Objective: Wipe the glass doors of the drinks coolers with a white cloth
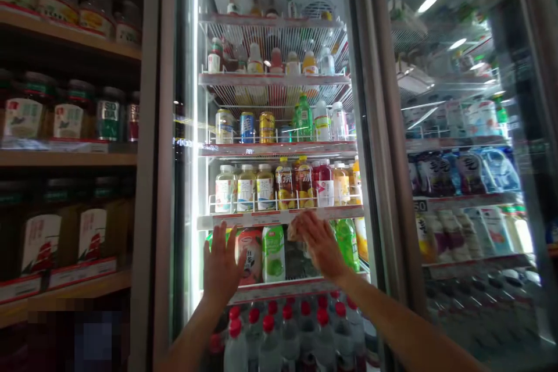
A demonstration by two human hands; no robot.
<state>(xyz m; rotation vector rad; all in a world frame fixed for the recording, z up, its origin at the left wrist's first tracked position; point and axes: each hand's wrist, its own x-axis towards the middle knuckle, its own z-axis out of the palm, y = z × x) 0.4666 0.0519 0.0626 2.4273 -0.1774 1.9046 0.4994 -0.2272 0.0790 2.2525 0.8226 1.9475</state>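
Note:
My left hand [222,267] is raised with its fingers spread, in front of the lower left of the drinks fridge [279,218]. It appears to rest on or just before the glass door, and nothing is in it. Farther right, my right hand [320,244] lies over what looks like a crumpled beige cloth [293,231], at the height of a shelf edge. Part of the cloth is hidden under the fingers. Behind the hands stand a green and white bottle [274,253], a pinkish-red bottle [250,253] and a bright green bottle [347,241].
Red-capped clear bottles [290,331] fill the bottom of the fridge. Upper shelves carry cans [267,127] and tea bottles [284,183]. A metal door frame [392,145] separates a second glass-fronted fridge [471,203] at right. Wooden shelves [70,160] with jars stand at left.

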